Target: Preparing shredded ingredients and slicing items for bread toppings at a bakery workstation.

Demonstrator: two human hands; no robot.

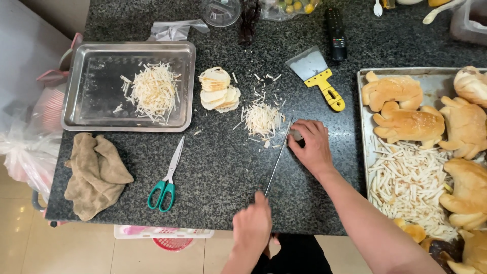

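A long thin knife (278,160) lies edge-down on the dark granite counter (223,172), pointing away from me. My left hand (252,226) grips its handle end at the counter's near edge. Further out, the fingers of my right hand (310,146) close over the blade's far tip. Just left of that tip lies a small pile of pale shredded strips (262,119). Behind the pile sits a stack of round bread slices (218,90).
A steel tray (86,101) at the left holds more shreds (153,91). Green-handled scissors (165,182) and a brown cloth (95,172) lie near the front left. A yellow-handled scraper (318,76), a black remote (336,33) and a baking tray (436,81) with bread loaves and strips lie to the right.
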